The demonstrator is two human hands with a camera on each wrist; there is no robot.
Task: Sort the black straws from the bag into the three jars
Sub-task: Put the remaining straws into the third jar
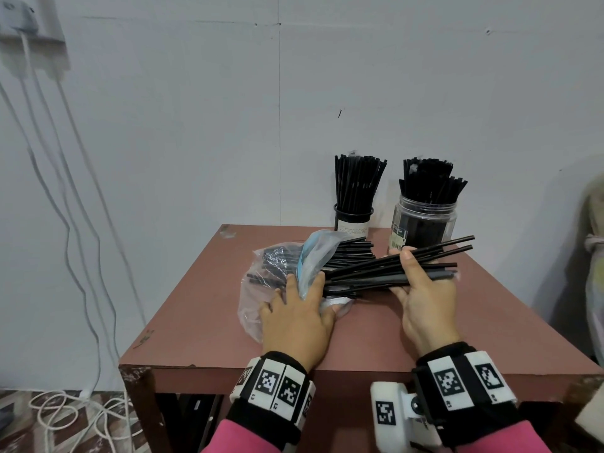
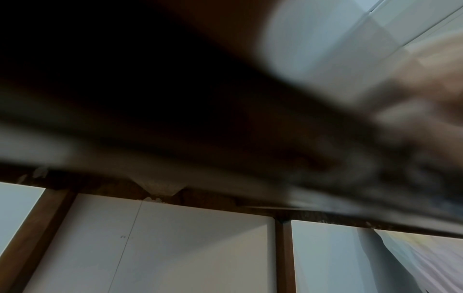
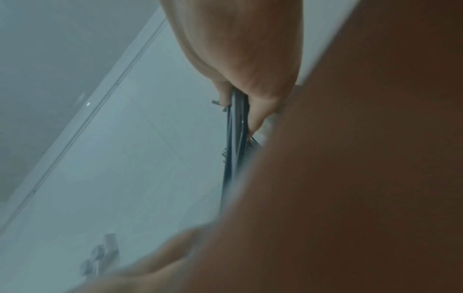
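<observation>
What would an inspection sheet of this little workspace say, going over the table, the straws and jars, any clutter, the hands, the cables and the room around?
Surface: reddish-brown table, edges chipped.
Job's things: clear plastic bag lying with black straws inside; two jars visible, dark jar and clear jar, both holding upright straws; third jar not seen.
Clutter: nothing seen.
Hands: left hand flat on the bag; right hand grips a bundle of straws at the bag's mouth.
Cables: white cables hang down the wall, coiling on the floor.
Surroundings: pale wall; patterned floor.

Pink sleeves (image 1: 261,436); black wristbands (image 1: 273,387) bearing white square-coded markers (image 1: 449,382).
</observation>
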